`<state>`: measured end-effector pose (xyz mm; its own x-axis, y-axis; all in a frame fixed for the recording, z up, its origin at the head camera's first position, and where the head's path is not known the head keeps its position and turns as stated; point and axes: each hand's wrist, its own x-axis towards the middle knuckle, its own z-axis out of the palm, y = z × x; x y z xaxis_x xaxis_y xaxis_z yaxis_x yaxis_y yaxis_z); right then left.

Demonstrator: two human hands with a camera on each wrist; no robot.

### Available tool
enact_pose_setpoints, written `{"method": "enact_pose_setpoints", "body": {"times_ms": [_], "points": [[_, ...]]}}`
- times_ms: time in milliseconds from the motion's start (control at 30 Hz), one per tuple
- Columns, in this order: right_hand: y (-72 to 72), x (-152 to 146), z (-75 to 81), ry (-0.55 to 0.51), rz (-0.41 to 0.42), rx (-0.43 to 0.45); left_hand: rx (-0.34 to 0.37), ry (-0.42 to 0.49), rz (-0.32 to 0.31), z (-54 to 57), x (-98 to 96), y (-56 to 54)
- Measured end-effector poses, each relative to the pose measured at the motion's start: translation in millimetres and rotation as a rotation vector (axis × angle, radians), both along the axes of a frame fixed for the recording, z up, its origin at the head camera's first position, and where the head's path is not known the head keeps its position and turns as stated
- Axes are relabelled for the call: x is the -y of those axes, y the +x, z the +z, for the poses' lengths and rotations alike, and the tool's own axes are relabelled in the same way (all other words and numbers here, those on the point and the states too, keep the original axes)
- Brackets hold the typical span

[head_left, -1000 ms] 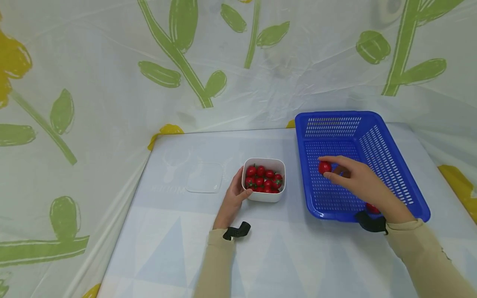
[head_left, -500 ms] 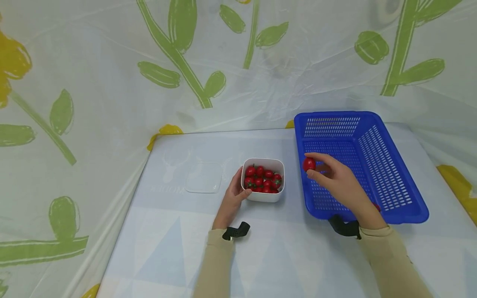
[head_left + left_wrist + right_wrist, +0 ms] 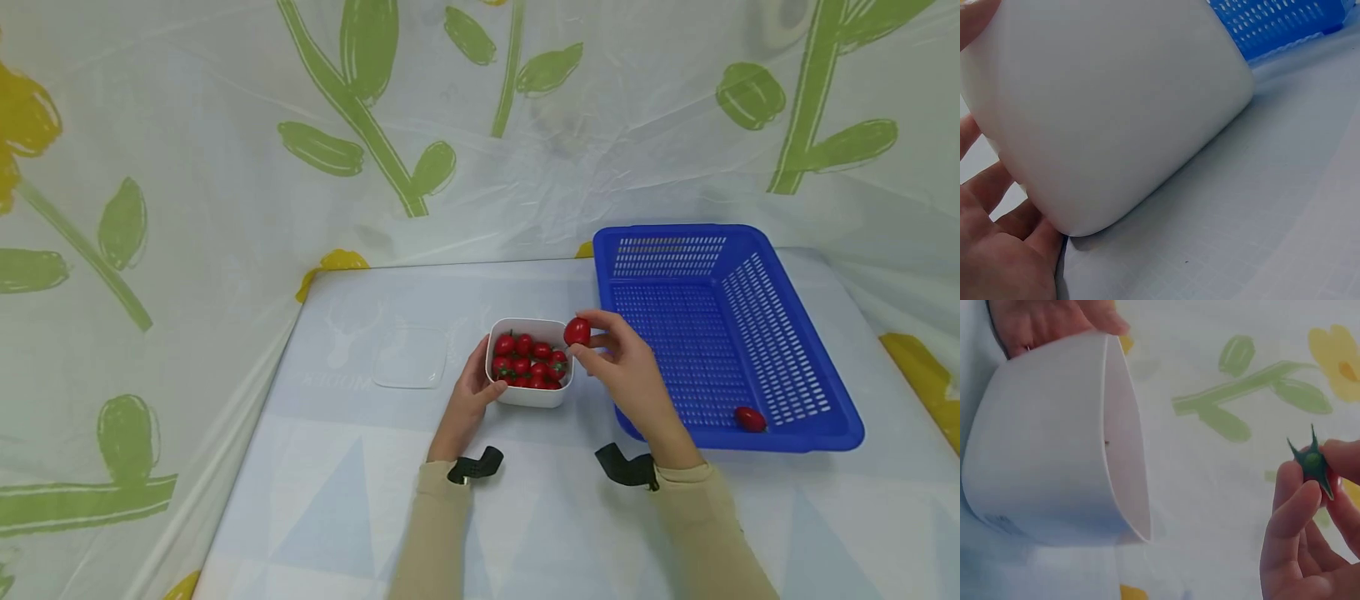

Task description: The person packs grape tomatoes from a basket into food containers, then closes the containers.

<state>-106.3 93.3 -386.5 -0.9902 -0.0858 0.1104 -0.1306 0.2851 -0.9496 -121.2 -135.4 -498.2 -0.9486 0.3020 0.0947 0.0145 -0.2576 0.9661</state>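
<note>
A white square container (image 3: 531, 397) full of cherry tomatoes (image 3: 522, 365) stands on the table. My left hand (image 3: 469, 400) holds it from the left, thumb at the near corner and fingers along the side; the left wrist view shows those fingers (image 3: 1019, 219) against the wall. Just over the container's right rim, my right hand (image 3: 628, 371) pinches one cherry tomato (image 3: 577, 331) between thumb and fingertips. Its green calyx (image 3: 1314, 464) faces the camera in the right wrist view. One more cherry tomato (image 3: 750, 419) lies in the near part of the blue basket (image 3: 813, 333).
The blue basket's left wall stands close to the container's right side. A clear, flat, square lid (image 3: 410, 358) lies on the table (image 3: 322, 467) left of the container. Behind the table hangs a sheet (image 3: 225, 167) with a leaf print.
My right hand has moved left out of the basket with the cherry tomato, to the container's rim. The tomato left in the basket has come fully into sight. My left hand has stayed put.
</note>
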Motion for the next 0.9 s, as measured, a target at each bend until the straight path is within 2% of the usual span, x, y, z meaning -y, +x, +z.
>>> {"method": "enact_pose_setpoints", "body": {"times_ms": [200, 400, 667, 800, 900], "points": [[-3.4, 15, -8.0, -0.022, -0.050, 0.012, 0.005, -0.020, 0.003, -0.3, 0.5, -0.1], [-7.4, 27, -18.0, 0.013, -0.076, -0.018, 0.002, -0.030, 0.007, 0.1, 0.0, 0.6], [-9.4, 39, -34.2, 0.114, -0.061, -0.039, 0.005, -0.036, 0.008, -0.8, -0.7, 0.2], [-10.2, 42, -43.1, 0.150, -0.037, -0.088, 0.000, -0.041, 0.005, -0.8, -0.9, 0.3], [-10.0, 44, -48.2, 0.245, -0.023, -0.145, -0.008, -0.053, 0.005, -0.9, -0.2, 0.5]]}}
